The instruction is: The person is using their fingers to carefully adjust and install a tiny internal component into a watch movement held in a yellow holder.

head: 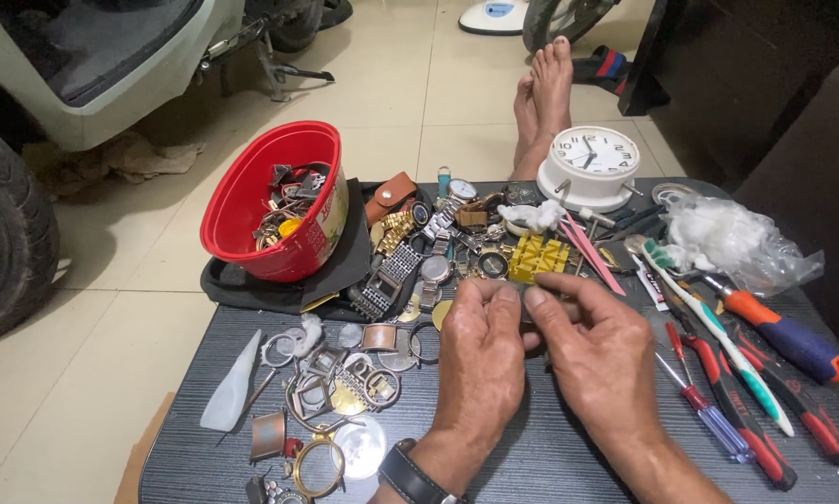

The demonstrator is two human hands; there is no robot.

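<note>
Mid-job: left hand (480,359) and right hand (595,350) pinching something small, hidden, at frame centre; watch parts (331,387) lower left on counter (550,457), unsorted.

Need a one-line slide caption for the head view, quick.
Both hands, left and right, pinch a small part over a dark table strewn with watch parts.

Left of the white clock (589,166) sits a red bucket (275,201); screwdrivers (718,425) and a toothbrush (713,327) lie below it.

Watch parts (345,392) left, screwdrivers (718,411) right.
</note>
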